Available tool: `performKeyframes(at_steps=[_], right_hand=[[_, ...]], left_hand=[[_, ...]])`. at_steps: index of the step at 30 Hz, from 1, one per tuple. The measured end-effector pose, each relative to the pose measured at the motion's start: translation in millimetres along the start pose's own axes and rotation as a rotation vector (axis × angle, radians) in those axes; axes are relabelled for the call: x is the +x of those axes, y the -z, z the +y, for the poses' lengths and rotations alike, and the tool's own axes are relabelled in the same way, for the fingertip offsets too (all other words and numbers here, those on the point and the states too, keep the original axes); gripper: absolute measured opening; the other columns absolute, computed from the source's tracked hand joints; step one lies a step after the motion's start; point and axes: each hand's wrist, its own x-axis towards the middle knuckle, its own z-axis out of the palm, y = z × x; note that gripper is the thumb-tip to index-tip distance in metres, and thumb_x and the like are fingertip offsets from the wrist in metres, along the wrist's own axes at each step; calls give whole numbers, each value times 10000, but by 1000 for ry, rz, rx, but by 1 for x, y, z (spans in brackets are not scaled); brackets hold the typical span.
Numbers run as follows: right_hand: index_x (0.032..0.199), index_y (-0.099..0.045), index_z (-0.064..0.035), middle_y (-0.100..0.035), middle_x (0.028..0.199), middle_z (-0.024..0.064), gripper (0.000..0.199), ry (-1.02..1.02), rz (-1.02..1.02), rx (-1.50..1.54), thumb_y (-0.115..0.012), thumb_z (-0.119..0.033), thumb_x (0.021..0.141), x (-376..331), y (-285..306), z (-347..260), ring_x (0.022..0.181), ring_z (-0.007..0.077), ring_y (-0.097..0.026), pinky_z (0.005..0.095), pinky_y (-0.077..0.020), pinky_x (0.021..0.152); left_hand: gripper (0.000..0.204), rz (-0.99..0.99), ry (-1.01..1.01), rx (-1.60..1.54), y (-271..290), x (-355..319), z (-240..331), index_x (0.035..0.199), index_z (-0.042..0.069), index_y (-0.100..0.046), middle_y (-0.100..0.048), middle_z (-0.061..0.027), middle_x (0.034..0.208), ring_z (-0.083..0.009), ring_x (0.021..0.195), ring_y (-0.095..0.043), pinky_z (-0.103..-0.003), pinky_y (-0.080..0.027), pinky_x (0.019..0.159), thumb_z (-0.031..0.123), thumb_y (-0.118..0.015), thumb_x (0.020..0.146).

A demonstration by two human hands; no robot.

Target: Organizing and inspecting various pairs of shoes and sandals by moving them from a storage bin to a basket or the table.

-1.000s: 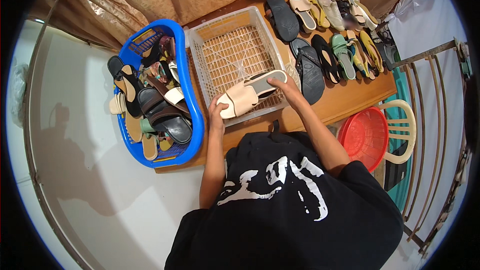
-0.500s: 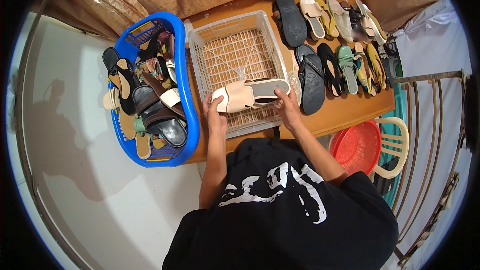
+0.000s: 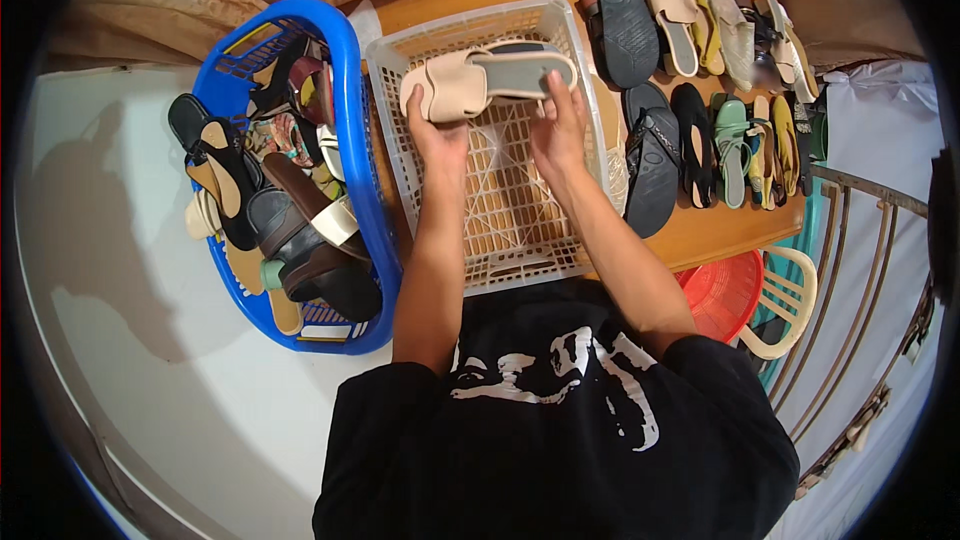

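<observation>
Over white basket [image 3: 590,130]: L hand [image 3: 437,135] + R hand [image 3: 560,130], both grips clamped on beige sandal [image 3: 480,80].

Both hands [image 3: 440,135] carried beige sandal [image 3: 480,80] (held flat) toward white basket's [image 3: 520,240] far end

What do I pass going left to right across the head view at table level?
Blue basket full of shoes → left hand → beige sandal over the white basket → right hand → black sandals → green sandals
</observation>
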Motion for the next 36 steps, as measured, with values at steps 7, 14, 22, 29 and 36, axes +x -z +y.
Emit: performKeyframes(at_steps=[7, 14, 22, 29, 36], right_hand=[[1250, -541, -41, -640, 1106, 38, 459, -108, 74, -61, -764, -280, 929, 78, 14, 39, 964, 131, -594, 289, -499, 818], [1318, -532, -80, -623, 1127, 4, 554, -133, 121, -45, -742, -417, 931, 88, 20, 53, 965, 121, -566, 292, -476, 882], [1355, -538, -100, -595, 1298, 37, 570, -120, 55, -113, -684, -482, 958, 95, 34, 54, 1164, 184, -561, 404, -470, 1016], [1367, -498, -10, -623, 1237, 90, 707, -134, 152, -274, -691, -538, 937, 105, 33, 59, 1094, 206, -602, 385, -493, 955], [1294, -536, -7, -653, 1150, 82, 573, -110, 260, -106, -702, -441, 959, 109, 9, 62, 985, 183, -635, 354, -539, 857]], left_hand=[[649, 188, 12, 218, 9, 57, -1, 1387, 65, -520, -561, -121, 1374, -281, 1276, -541, -440, -422, 1124, 304, -796, 850], [544, 126, -75, 374, 21, 78, 1, 1313, 48, -582, -591, -94, 1357, -257, 1270, -561, -470, -393, 1155, 240, -811, 859], [496, 6, -143, 558, 15, 75, -5, 1317, 19, -590, -629, -111, 1291, -248, 1220, -589, -484, -420, 1078, 335, -703, 952], [644, 178, -384, 1171, 27, 87, -9, 1307, -38, -579, -657, -203, 1251, -344, 1169, -623, -434, -472, 973, 504, -627, 963], [1087, 385, -228, 1195, 32, 99, -20, 1426, -148, -326, -516, -341, 1371, -423, 1243, -556, -440, -429, 1037, 723, -615, 844]])
